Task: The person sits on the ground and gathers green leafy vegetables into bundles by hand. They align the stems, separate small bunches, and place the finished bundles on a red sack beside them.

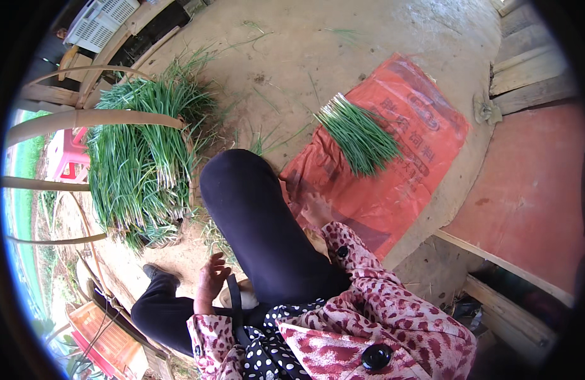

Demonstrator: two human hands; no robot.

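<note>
My left hand [212, 279] is raised beside my left thigh, its fingers loosely bent and apart, with nothing visible in them. A dark strap [235, 294] hangs just right of it. My right hand [316, 209], blurred, is over the near left part of a red woven plastic sack [406, 190] laid flat on the ground. Its fingers look spread and I see nothing in them. Farther up the sack lies a neat bunch of green chives [361, 137], white ends pointing up and left. A large heap of chives [136, 161] stands to the left of my knee.
Curved bamboo strips [98, 121] arch over the heap. A pink plastic stool [67, 154] stands beyond it. A white crate [100, 23] is at upper left, an orange crate [107, 335] at lower left. A reddish board [525, 190] with a wooden edge lies right. Loose leaves dot the dirt floor [283, 57].
</note>
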